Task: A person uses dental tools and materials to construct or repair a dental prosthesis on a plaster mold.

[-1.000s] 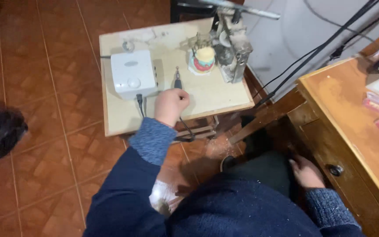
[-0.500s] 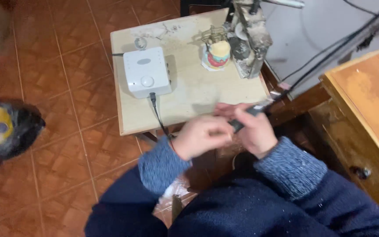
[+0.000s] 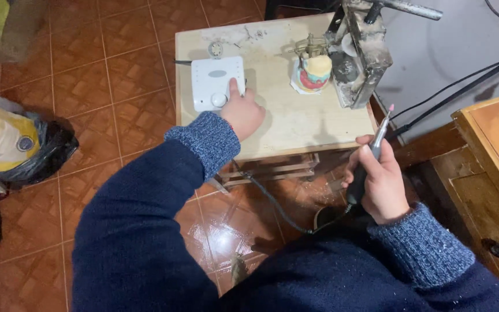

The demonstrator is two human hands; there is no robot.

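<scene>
My left hand (image 3: 241,111) reaches onto the small beige table (image 3: 295,124), its forefinger touching the white control box (image 3: 216,81) beside the round dial. My right hand (image 3: 378,180) grips a slim rotary handpiece (image 3: 371,155) upright, its pink tip pointing up, off the table's right edge. A black cord (image 3: 272,202) runs from the handpiece down under the table. A dental model on a brass articulator (image 3: 313,70) stands on the table's far right.
A grimy metal press (image 3: 360,52) stands at the table's back right corner. A wooden cabinet (image 3: 492,173) is at the right. Black cables (image 3: 457,86) cross the grey wall. Bags (image 3: 12,144) lie on the tiled floor at left.
My hands have parted: the left went forward to the white control box, and the right now holds the handpiece alone, lifted upright at the right.
</scene>
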